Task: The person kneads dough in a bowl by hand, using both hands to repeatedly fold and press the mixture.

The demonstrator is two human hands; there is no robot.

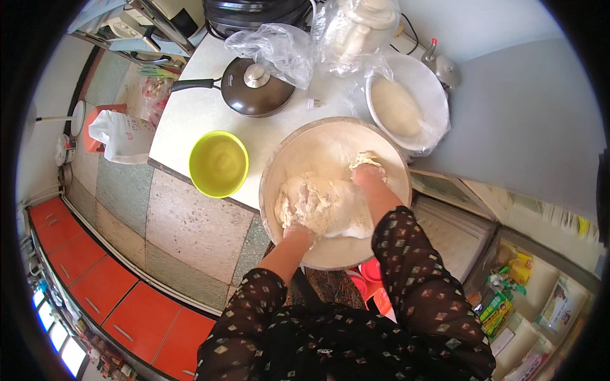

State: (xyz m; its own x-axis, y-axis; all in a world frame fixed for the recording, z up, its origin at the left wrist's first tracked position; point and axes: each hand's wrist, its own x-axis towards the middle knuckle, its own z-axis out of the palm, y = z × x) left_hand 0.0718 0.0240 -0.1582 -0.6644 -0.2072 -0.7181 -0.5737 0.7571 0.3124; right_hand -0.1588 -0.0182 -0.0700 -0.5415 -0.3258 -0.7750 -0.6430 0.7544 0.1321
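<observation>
Wet, sticky dough (329,190) and dry white flour (350,216) lie in a wide round basin (333,259). My left hand (305,209) is down in the basin's left part, coated with dough. Its fingers are spread and rest against the shaggy dough. Toward the right wall of the basin is my right hand (369,174), with a clump of dough stuck over its fingers, so their pose is hidden. A lime-green bowl (219,164) with liquid in it stands left of the basin, by the table's edge.
A lidded frying pan (257,90) stands behind on the white table (176,124), beside a crumpled plastic bag (276,47). Right of it, a white tub (407,109) holds something pale under plastic. An open refrigerator door (524,305) with packages is at lower right.
</observation>
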